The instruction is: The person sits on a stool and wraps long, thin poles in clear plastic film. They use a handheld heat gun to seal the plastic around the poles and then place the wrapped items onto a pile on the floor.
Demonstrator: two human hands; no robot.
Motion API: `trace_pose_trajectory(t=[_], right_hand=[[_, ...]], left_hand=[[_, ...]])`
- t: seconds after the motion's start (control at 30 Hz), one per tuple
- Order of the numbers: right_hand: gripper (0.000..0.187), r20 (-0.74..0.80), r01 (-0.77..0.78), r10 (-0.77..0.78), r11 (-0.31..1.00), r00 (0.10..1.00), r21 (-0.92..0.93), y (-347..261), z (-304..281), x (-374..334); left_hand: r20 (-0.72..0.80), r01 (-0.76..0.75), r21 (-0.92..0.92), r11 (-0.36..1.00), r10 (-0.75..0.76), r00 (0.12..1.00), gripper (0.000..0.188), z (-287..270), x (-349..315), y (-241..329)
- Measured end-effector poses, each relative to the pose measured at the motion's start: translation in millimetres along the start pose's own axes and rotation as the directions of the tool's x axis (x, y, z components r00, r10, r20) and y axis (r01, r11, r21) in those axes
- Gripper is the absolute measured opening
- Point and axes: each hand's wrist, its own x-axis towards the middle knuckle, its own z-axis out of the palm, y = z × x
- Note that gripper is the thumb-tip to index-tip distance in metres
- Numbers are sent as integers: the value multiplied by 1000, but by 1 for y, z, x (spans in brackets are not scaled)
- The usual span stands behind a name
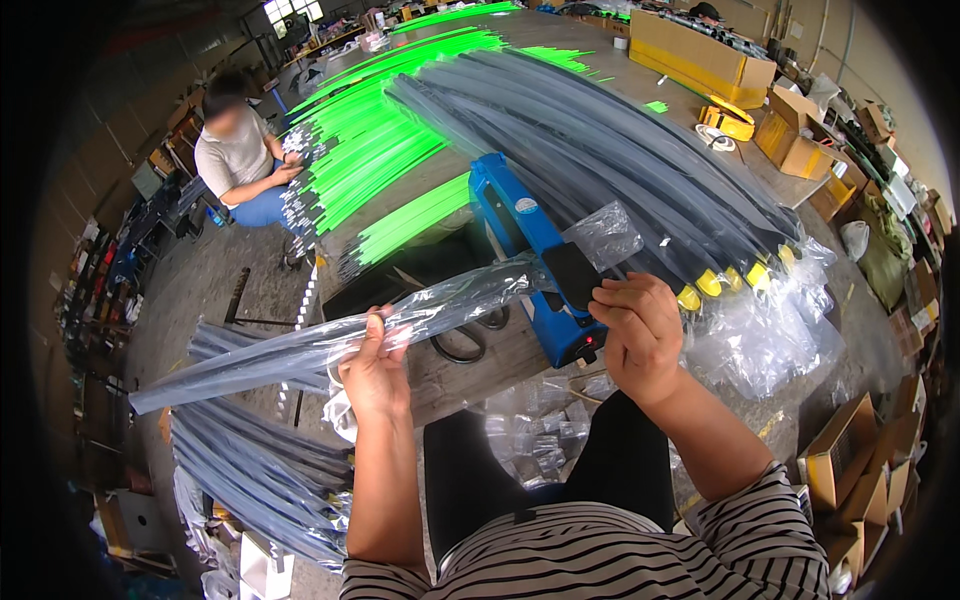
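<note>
My left hand grips a long dark rod wrapped in a clear plastic sleeve, which stretches from the lower left up to the right. The sleeve's open end lies across a blue heat sealer on the wooden table. My right hand presses on the sealer's black bar, fingers curled over it. Black scissors lie on the table between my hands.
A big pile of dark rods with yellow caps fans across the table, with bright green rods beyond. Empty clear bags sit at right. Bagged rods pile at lower left. Another person sits far left. Cardboard boxes line the right.
</note>
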Motion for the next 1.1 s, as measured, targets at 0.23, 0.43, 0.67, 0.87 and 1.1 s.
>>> trace_pose_trajectory(t=[0.23, 0.43, 0.67, 0.87, 1.1], right_hand=[[16, -32, 0, 0, 1000, 999, 23, 0, 1, -1], [18, -37, -25, 26, 999, 999, 28, -1, -1, -2], [25, 33, -140, 138, 986, 990, 87, -14, -23, 15], [28, -170, -148, 167, 982, 971, 120, -42, -68, 20], [48, 314, 44, -90, 987, 945, 151, -96, -84, 42]], left_hand=[[-4, -3, -6, 1000, 3, 1000, 25, 1, -3, 0], [-22, 3, 2, 1000, -3, 1000, 24, 5, -6, 1], [-18, 11, -11, 1000, -11, 1000, 18, 1, -9, 1], [29, -36, -62, 997, 37, 999, 19, -31, -29, 34], [106, -25, -19, 1000, 27, 994, 23, -30, -104, 73]])
